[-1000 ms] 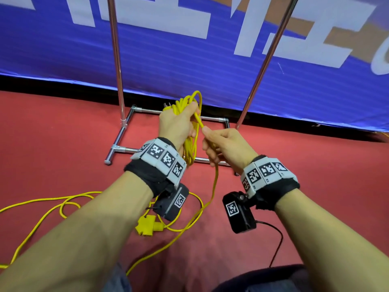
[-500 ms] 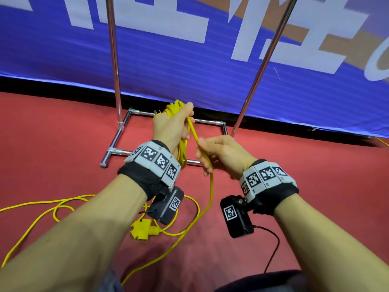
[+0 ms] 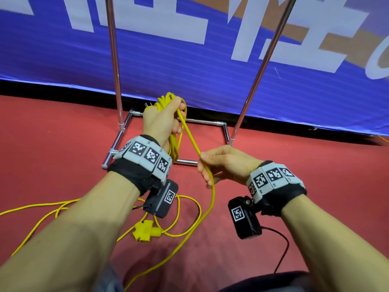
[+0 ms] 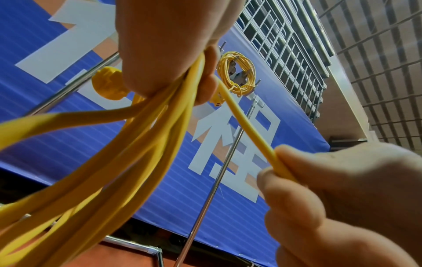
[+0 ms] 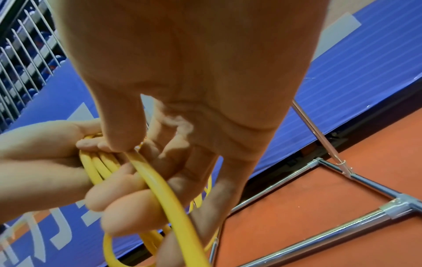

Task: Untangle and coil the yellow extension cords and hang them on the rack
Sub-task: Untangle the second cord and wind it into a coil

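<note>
My left hand (image 3: pixel 163 121) grips a bundle of yellow cord loops (image 3: pixel 173 144) in front of the metal rack (image 3: pixel 114 60). One strand (image 3: pixel 190 137) runs from that bundle down to my right hand (image 3: pixel 212 165), which pinches it between thumb and fingers. Below the right hand the cord (image 3: pixel 183 245) trails onto the red floor, past a yellow plug joint (image 3: pixel 145 230). The left wrist view shows the loops (image 4: pixel 128 162) under my left fingers, a yellow plug (image 4: pixel 107 84) beside them, and a second coiled yellow cord (image 4: pixel 236 72) hanging high on the rack. The right wrist view shows my right hand's thumb (image 5: pixel 121 126) pressing the strand (image 5: pixel 164 195).
The rack's chrome base frame (image 3: pixel 117 144) lies on the red carpet right behind my hands, with two upright poles (image 3: pixel 267 53). A blue banner (image 3: pixel 189 60) covers the wall behind. More loose yellow cord (image 3: pixel 37 209) sprawls on the floor at the left.
My right hand has slid down the strand and away to the right of the left hand, drawing out a longer stretch of cord. The left hand keeps its hold on the loops.
</note>
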The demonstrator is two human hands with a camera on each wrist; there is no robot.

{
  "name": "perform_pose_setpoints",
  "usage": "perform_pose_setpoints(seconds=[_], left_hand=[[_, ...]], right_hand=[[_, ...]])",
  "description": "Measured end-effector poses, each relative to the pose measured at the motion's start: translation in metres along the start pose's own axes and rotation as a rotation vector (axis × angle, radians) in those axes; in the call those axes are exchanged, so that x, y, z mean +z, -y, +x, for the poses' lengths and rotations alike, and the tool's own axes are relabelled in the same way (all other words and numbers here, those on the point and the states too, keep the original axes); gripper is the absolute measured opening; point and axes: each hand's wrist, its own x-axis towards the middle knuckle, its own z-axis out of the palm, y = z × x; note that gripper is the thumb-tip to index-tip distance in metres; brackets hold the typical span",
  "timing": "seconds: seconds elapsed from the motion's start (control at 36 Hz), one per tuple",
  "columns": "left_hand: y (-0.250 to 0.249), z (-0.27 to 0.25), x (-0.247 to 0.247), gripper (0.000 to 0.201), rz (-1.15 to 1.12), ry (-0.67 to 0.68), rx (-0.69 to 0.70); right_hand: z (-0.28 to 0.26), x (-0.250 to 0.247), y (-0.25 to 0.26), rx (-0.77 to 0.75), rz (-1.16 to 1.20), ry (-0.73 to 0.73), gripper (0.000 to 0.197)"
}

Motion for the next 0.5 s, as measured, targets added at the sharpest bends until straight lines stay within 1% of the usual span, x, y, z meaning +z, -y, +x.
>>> perform_pose_setpoints(seconds=[0.08, 0.17, 0.31, 0.39, 0.5], left_hand=[[0.0, 0.001, -0.001, 0.029, -0.035, 0.052, -0.067], [0.002, 0.001, -0.003, 0.028, -0.038, 0.121, -0.122], [-0.004, -0.008, -0.001, 0.023, -0.035, 0.2, -0.162], [-0.008, -0.005, -0.004, 0.022, -0.027, 0.229, -0.167], [-0.014, 0.001, -0.013, 0.024, 0.002, 0.287, -0.159]], right_hand=[[0.002, 0.005, 0.004, -0.037, -0.024, 0.017, 0.034], [0.004, 0.011, 0.011, -0.097, -0.016, -0.001, 0.033], [0.009, 0.016, 0.02, -0.163, 0.032, -0.047, 0.034], [0.009, 0.017, 0.017, -0.143, 0.039, -0.039, 0.035], [0.006, 0.01, 0.006, -0.052, 0.018, 0.004, 0.034]])
